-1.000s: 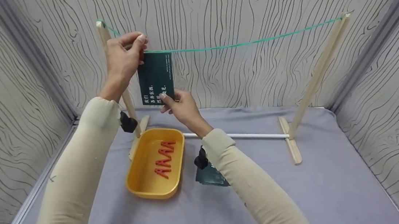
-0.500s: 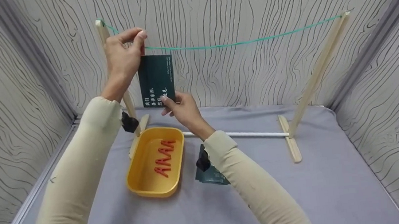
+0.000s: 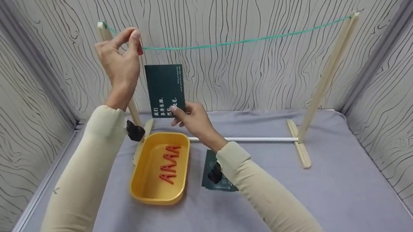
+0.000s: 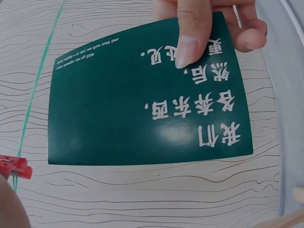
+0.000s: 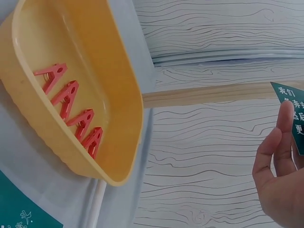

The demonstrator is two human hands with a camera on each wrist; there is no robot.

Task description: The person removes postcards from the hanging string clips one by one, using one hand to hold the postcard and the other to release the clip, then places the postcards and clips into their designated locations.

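Observation:
My left hand [image 3: 121, 59] pinches a red clothespin [image 3: 140, 49] at the left part of the green string [image 3: 218, 45]. In the left wrist view that clothespin [image 4: 15, 166] is on the string, close to a bit of my thumb or finger at the lower left corner. My right hand [image 3: 195, 121] holds a dark green card [image 3: 163, 84] with white lettering by its bottom edge, thumb in front. The card [image 4: 137, 104] stands upright below the string, with a gap between its top edge and the line.
A yellow bin [image 3: 137, 183] with several red clothespins [image 3: 170, 165] stands on the grey cloth. Beside it, partly under my right forearm, lies a stack of green cards [image 3: 213, 185]. Wooden posts [image 3: 329, 77] carry the string, joined below by a white rod [image 3: 265, 140].
The card has moved down and slightly right, away from the string, with my right hand. My left hand has shifted slightly left and up, and the clothespin now shows.

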